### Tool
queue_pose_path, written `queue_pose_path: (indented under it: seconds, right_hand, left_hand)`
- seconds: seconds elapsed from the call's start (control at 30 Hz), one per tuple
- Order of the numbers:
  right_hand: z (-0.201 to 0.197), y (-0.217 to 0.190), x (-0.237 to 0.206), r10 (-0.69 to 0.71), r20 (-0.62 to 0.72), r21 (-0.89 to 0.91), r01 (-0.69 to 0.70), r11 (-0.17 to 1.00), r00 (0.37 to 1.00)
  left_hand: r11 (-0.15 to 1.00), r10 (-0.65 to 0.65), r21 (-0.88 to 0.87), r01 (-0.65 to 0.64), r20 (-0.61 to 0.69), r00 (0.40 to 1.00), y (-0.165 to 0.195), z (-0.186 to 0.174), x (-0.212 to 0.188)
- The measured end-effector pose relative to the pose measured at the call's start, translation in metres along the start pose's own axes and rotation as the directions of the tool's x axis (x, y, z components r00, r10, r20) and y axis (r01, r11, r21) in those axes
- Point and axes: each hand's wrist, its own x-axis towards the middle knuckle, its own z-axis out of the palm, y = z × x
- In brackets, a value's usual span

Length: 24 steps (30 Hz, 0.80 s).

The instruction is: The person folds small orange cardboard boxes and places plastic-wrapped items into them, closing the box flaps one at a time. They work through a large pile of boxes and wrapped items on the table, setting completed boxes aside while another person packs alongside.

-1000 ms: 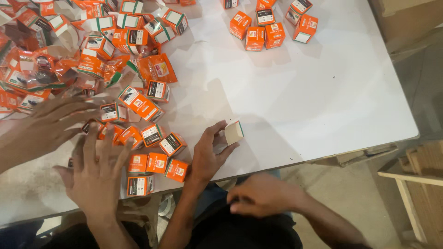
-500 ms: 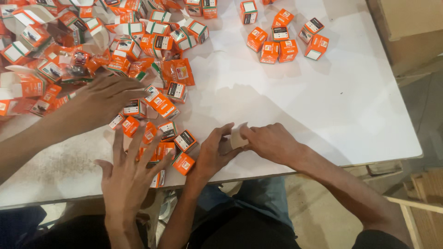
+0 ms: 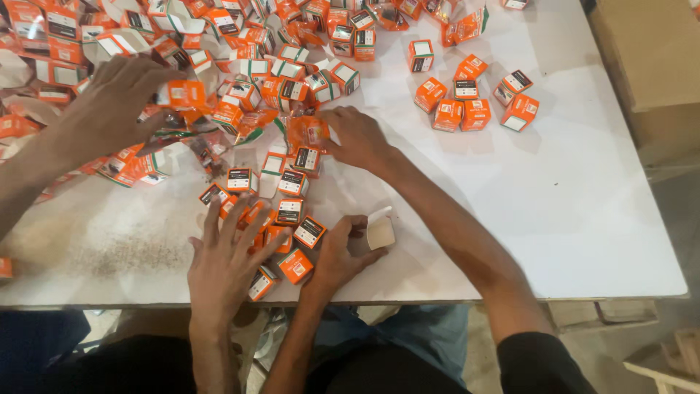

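Right hand (image 3: 357, 135) forward, orange packet (image 3: 305, 133) under grip
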Motion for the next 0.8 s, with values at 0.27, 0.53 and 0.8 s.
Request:
queue_pose_path:
  seconds: [0.27,0.53,0.8]
  right_hand:
    - [0.050,0.029,0.033,0.211,0.353,-0.062,-0.202,0.977,0.912]
    - [-0.047,0.100,-0.110,0.383,-0.108,0.253,-0.347,0.903,0.918]
    - [-0.106,-0.033,-0.226,0.680,-0.142,0.835,-0.282,0.473,0.719]
  left_hand:
    - [0.998,0.036,0.054,-0.035,-0.005,0.999,-0.011,0.001,-0.005]
    - [0.998,-0.049,0.038,0.048,0.025,0.999,0.002,0.006,0.003]
    - [0.997,-0.025,0.081,0.012,0.161,0.987,0.013,0.027,0.035]
